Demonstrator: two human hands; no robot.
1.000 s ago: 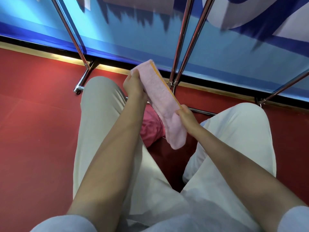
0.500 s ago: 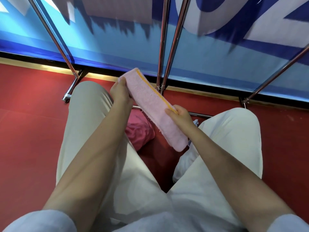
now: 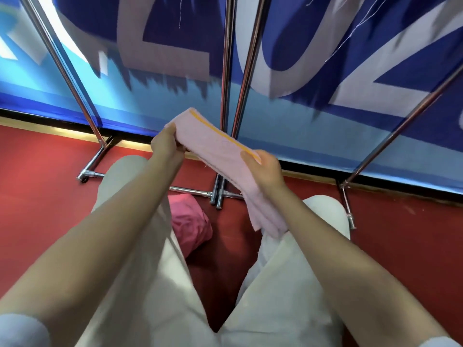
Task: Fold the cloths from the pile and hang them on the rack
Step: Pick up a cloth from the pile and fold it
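the folded pale pink cloth [image 3: 218, 156] is being pinched at its far end by the left hand [image 3: 166, 146] and gripped mid-length by the right hand [image 3: 263, 169], likely so the folds are being kept together before the rack [image 3: 226, 71] just beyond.

Red floor [image 3: 37, 209] meets a blue lettered banner [image 3: 288, 116].

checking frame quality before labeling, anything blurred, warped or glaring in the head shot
Head view: the blue banner is smeared by motion blur; the chrome rack poles splay outward from wide-angle distortion; a bright glare strip runs along the floor edge; the folded pink towel and both hands stay fairly sharp.
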